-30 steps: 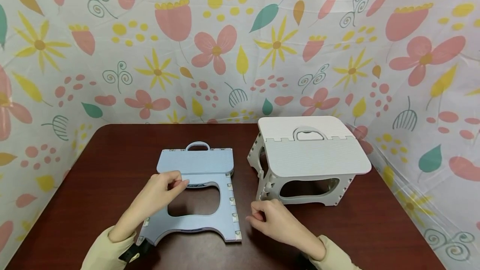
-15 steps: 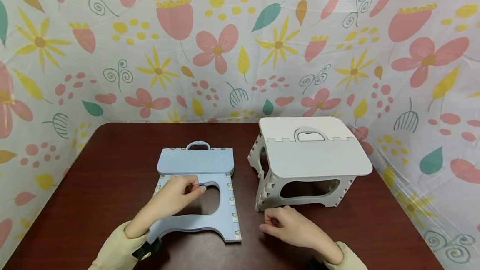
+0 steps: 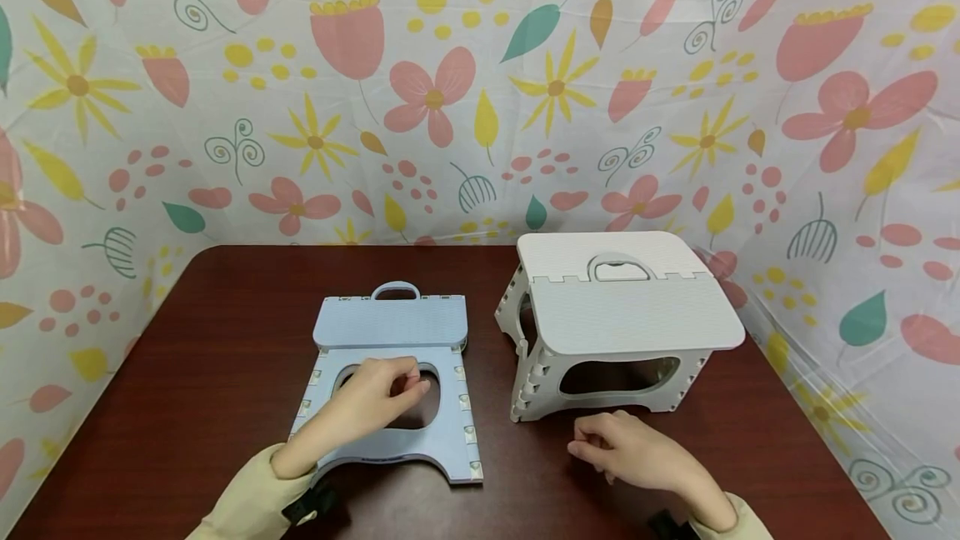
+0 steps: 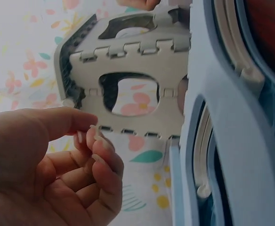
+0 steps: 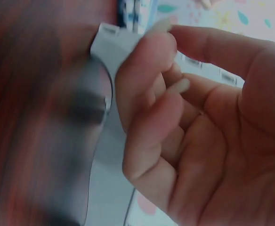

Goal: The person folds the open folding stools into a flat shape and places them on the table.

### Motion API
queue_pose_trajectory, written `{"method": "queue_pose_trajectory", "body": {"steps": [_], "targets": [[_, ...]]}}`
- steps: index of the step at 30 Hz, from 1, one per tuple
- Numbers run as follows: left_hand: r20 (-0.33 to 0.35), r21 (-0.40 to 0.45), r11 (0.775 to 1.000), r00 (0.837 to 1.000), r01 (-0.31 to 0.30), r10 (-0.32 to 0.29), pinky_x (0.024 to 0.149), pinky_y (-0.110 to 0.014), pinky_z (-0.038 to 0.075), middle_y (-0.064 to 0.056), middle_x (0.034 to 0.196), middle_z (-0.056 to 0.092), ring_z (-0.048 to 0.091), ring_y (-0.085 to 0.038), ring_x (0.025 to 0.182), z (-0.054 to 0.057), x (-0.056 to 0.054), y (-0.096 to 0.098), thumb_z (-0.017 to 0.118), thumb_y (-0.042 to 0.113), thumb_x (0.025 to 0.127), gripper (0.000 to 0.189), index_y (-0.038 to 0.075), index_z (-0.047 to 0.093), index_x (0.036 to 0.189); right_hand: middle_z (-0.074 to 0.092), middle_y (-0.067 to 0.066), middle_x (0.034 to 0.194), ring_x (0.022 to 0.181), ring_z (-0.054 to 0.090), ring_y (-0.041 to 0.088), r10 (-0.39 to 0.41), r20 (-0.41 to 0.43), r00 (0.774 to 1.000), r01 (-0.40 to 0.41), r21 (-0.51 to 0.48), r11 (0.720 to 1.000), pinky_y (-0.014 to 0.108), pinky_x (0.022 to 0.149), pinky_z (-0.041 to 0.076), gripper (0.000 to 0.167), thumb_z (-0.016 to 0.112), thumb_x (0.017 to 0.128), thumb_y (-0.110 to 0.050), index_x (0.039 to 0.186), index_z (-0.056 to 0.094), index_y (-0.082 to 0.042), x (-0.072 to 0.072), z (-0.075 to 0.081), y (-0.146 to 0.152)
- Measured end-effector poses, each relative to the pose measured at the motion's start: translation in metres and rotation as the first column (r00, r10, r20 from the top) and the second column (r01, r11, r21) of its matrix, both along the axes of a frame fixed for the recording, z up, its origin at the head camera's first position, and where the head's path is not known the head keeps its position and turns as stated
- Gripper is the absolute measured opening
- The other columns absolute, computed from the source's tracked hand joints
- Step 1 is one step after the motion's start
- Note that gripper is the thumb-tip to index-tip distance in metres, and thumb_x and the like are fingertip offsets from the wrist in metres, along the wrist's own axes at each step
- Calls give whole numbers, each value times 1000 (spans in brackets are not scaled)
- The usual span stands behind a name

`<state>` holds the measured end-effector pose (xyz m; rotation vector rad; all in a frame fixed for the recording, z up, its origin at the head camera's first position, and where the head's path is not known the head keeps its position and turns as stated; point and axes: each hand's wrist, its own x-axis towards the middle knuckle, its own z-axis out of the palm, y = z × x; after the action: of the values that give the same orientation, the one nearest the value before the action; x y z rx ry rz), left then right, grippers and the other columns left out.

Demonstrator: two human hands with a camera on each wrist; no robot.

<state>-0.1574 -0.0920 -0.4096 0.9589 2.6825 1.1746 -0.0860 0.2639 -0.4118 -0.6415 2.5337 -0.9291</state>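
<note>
A light blue folding step stool [image 3: 390, 323] lies folded flat on the table, its carry handle at the far end. Above its oval cut-out hovers my left hand [image 3: 371, 398], fingers loosely curled and holding nothing; the left wrist view shows the bare fingertips [image 4: 97, 134] apart from the stool. To the right stands a white folding step stool [image 3: 630, 315], unfolded on its legs with its top level. My right hand [image 3: 637, 452] is in front of its near side, loosely curled with nothing in it. In the right wrist view the white stool's leg panel [image 5: 109, 155] appears behind that hand.
Both stools are on a dark reddish-brown table [image 3: 225, 315]. Behind and at the sides hangs a flower-patterned curtain [image 3: 480, 107]. A strip of bare tabletop separates the two stools.
My left hand has moved right, from the blue stool's left side to over its cut-out. My right hand has shifted right, along the white stool's front. Both stools have stayed put.
</note>
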Motion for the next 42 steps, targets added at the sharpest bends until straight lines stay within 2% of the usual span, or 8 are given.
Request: {"method": "queue_pose_trajectory", "body": {"steps": [9,14,18,22,28,33,38,42], "targets": [[-20,42,999,999,34,-33,54,-16,38,12,65,50,43,4,59,-9,2,18,67,16,90,19,17,53,76,57,-7,56,52,55,3,-6,8,1000,6,-6,1000,20,52,42,24,57,98,-26,76,56,-15,2,7,25],[48,45,998,997,53,-55,68,-20,51,6,80,64,58,-1,73,-13,4,24,68,17,88,8,11,63,89,61,-7,62,56,56,2,-19,48,999,20,-10,1000,20,51,41,19,59,96,-25,80,57,-16,3,9,40],[86,40,998,995,48,-51,77,-27,54,-3,94,68,65,-13,85,-13,7,27,71,20,87,22,4,65,102,62,-7,68,60,54,-1,-16,91,996,19,-32,999,21,52,41,15,61,95,-22,85,59,-13,3,9,54],[94,46,998,994,48,-52,80,-32,55,-9,99,68,66,-22,91,-13,7,31,74,21,85,31,1,64,106,65,-6,74,65,54,-3,-38,131,991,43,-29,999,21,55,43,14,63,94,-21,89,60,-9,3,9,69],[110,35,998,993,48,-52,84,-35,54,-12,107,68,65,-25,97,-13,7,35,77,23,83,40,-1,63,111,67,-2,81,70,56,-2,-66,159,985,67,1,998,22,58,44,16,64,93,-22,93,61,-6,0,11,89],[117,-8,999,992,43,-42,87,-39,52,-11,122,64,63,-26,106,-14,7,37,77,27,83,53,1,57,125,67,-1,85,73,57,-1,-89,185,979,87,21,996,23,60,45,19,63,93,-22,96,62,-4,-2,11,100],[150,-52,997,987,61,-52,92,-46,48,-12,132,59,59,-28,116,-15,7,40,70,32,89,58,3,49,135,67,3,91,77,60,2,-178,162,971,162,108,981,24,64,48,31,64,93,-26,104,63,3,-4,11,109],[156,-76,994,986,75,-62,95,-48,47,-15,136,55,57,-29,119,-15,8,43,63,37,93,61,1,45,139,68,5,95,84,63,12,-323,85,942,303,190,934,27,67,50,42,66,91,-33,110,62,5,-4,12,111]]}}
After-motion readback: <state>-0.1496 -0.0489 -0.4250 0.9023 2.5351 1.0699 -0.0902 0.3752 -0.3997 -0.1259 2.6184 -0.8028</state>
